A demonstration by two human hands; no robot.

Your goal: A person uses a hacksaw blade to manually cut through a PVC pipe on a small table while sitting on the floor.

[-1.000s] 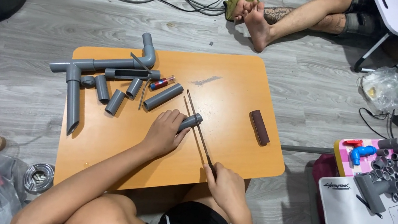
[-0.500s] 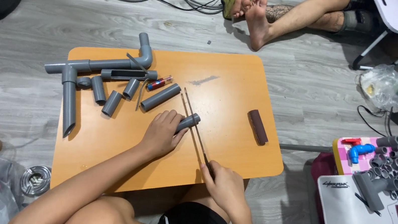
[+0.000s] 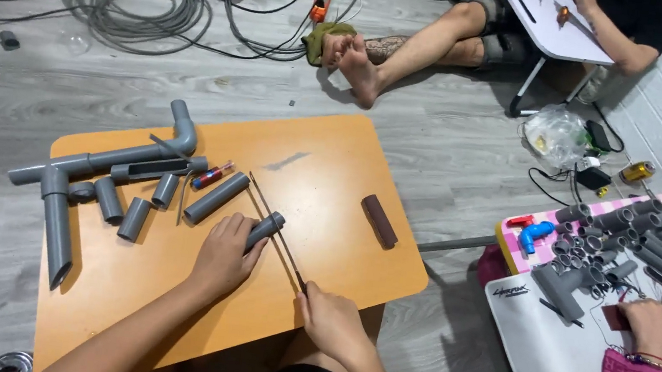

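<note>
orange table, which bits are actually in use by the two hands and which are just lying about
In use:
- short grey pipe piece, pinned by the left hand
- thin saw blade, held by the right hand

Lying about:
- joined grey pipe assembly
- loose pipe offcuts
- red marker
- brown block

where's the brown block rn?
Head view: the brown block lies alone on the right part of the orange table, right of the thin blade and the left hand, near the table's right edge.
</note>
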